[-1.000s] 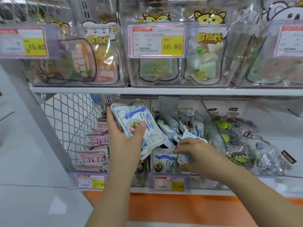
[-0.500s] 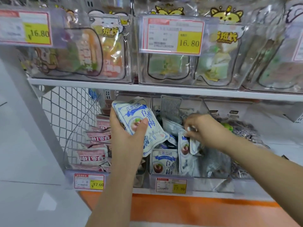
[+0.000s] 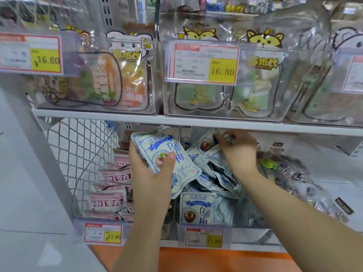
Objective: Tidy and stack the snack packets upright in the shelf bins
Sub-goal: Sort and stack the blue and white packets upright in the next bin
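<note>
Here left hand (image 3: 151,173) clasps a blue-white packet (image 3: 177,146); right hand (image 3: 239,154) pinches a silvery packet (image 3: 213,156) in the bin (image 3: 252,229).

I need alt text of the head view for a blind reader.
A person's left hand holds a blue-and-white snack packet before a shelf bin of jumbled matching packets; the right hand pinches another packet inside. Clear bins with price tags stand above.

The bin (image 3: 255,229) was crowded with loose, overlapping packets (image 3: 216,179), and little bare room was left inside. Its back was roofed closely by the shelf (image 3: 196,124), with the right hand (image 3: 239,152) set just beneath. The front was partly blocked by the left hand (image 3: 151,173) and a held packet (image 3: 176,152). The far left was closed by mesh (image 3: 78,154).
</note>
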